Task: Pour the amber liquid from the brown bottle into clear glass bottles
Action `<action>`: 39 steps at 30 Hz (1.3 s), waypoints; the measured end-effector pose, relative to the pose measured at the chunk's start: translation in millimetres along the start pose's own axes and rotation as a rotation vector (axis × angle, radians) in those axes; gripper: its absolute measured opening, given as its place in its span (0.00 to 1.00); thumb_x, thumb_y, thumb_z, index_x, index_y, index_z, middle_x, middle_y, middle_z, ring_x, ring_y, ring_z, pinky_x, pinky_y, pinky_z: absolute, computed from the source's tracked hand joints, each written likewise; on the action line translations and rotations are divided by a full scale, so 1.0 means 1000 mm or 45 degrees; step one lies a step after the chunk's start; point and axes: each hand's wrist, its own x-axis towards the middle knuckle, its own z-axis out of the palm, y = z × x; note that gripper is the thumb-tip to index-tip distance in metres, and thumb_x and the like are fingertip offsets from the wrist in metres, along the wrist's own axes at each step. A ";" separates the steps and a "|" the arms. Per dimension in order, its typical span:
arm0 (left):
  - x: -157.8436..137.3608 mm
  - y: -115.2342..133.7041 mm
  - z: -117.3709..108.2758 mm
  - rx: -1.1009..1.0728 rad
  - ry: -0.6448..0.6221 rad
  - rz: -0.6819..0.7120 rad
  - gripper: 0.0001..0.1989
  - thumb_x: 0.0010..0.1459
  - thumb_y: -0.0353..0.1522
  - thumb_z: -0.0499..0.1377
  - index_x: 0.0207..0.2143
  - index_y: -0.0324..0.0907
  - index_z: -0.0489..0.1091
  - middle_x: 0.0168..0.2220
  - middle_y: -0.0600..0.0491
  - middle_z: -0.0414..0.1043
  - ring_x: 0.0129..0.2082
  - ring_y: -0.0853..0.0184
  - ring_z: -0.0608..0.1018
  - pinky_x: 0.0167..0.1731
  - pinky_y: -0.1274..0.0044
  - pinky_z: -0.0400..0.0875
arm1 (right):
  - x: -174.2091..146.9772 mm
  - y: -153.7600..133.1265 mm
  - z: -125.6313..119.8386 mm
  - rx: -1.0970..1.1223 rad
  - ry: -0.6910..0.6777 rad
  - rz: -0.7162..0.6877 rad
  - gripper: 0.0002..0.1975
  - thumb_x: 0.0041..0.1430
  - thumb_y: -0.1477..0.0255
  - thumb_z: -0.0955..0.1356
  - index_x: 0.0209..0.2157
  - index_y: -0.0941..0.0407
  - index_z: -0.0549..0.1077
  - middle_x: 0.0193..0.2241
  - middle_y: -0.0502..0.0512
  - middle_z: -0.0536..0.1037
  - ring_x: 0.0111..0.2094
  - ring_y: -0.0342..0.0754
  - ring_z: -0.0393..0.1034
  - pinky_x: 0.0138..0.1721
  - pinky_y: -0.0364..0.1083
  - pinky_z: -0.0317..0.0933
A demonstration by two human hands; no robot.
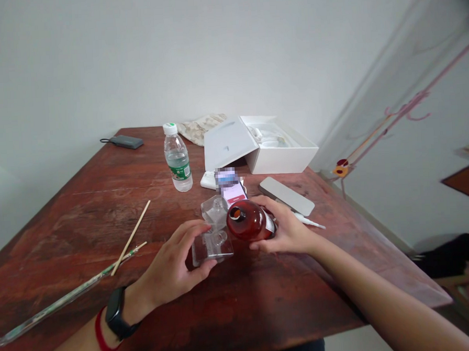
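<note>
My right hand (pixel 282 228) is wrapped round a brown bottle (pixel 248 224), which is tilted with its uncapped mouth toward the left and up. Beside the bottle, a clear plastic blister package (pixel 217 252) lies unfolded on the table. My left hand (pixel 179 259) is at its left edge, thumb and fingers spread apart; whether the fingertips touch the plastic I cannot tell. A white pointed piece (pixel 310 221) like a nozzle lies behind my right hand, partly hidden by it. A phone with a lit screen (pixel 233 194) rests just beyond the bottle.
On the wooden table (pixel 147 169) stand a water bottle (pixel 177 160) and an open white box (pixel 284 158). A grey case (pixel 286 196) lies at right, wooden chopsticks (pixel 131 236) and a plastic sleeve (pixel 56 305) at left. A dark pouch (pixel 125 142) sits at the back left.
</note>
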 end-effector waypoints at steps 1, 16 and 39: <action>0.000 0.000 0.000 -0.003 0.000 0.000 0.28 0.68 0.32 0.65 0.67 0.49 0.63 0.63 0.44 0.72 0.62 0.53 0.78 0.64 0.59 0.76 | -0.001 0.000 0.001 0.010 0.008 0.008 0.40 0.50 0.55 0.83 0.60 0.53 0.71 0.54 0.63 0.83 0.52 0.63 0.82 0.55 0.59 0.75; 0.000 0.000 0.000 0.022 -0.010 0.004 0.29 0.68 0.33 0.66 0.67 0.50 0.62 0.64 0.44 0.72 0.63 0.53 0.78 0.65 0.60 0.76 | -0.007 0.004 0.010 0.097 0.084 0.064 0.44 0.48 0.50 0.84 0.61 0.52 0.70 0.52 0.62 0.84 0.50 0.63 0.83 0.53 0.58 0.76; 0.001 -0.001 -0.001 0.056 -0.029 -0.013 0.28 0.68 0.32 0.65 0.67 0.49 0.63 0.63 0.43 0.72 0.61 0.52 0.79 0.63 0.59 0.77 | -0.007 0.006 0.011 0.108 0.054 0.036 0.47 0.48 0.51 0.84 0.65 0.53 0.71 0.60 0.65 0.82 0.57 0.65 0.81 0.60 0.62 0.74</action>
